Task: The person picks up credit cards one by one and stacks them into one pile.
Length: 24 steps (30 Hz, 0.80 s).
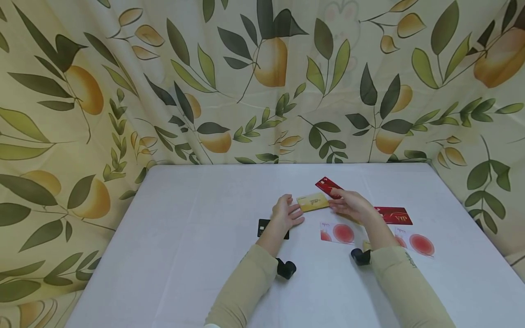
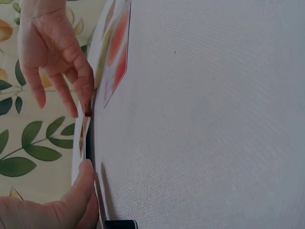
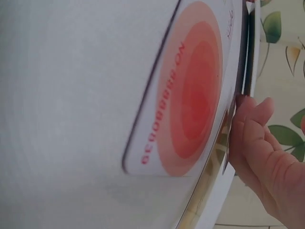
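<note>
In the head view a gold card (image 1: 313,202) lies between my two hands. My left hand (image 1: 285,214) is at its left end, fingers spread and fairly straight. At its right end, my right hand (image 1: 351,205) touches the card with extended fingertips. A red card (image 1: 326,185) sits just behind, partly covered by the right hand. Beneath the left wrist lies a black card (image 1: 263,226), partly hidden. In the right wrist view, fingers (image 3: 244,124) reach the card edge; the low angle hides whether the card is raised.
Two white cards with red circles, one nearer the middle (image 1: 337,233) and one at the right (image 1: 416,243), lie on the white table (image 1: 184,246). A red VIP card (image 1: 395,216) is right of my right hand. Patterned cloth (image 1: 262,118) hangs behind.
</note>
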Available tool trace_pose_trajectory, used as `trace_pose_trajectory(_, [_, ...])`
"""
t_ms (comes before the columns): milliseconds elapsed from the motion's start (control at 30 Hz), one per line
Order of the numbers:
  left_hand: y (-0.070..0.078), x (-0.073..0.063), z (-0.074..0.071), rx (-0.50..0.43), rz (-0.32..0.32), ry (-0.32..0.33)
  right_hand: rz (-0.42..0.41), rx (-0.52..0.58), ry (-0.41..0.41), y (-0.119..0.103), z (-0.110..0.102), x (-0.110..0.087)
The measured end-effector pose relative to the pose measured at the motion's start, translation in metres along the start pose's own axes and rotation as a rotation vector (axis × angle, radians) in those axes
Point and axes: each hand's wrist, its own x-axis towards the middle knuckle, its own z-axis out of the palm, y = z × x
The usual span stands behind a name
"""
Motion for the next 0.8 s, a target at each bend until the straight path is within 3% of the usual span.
trace_pose_trajectory(800, [0.0056,0.0020,-0.0038,0.049,-0.037,-0.047,0.084,-0.075,-0.017,0.0003,0.0020,0.0016])
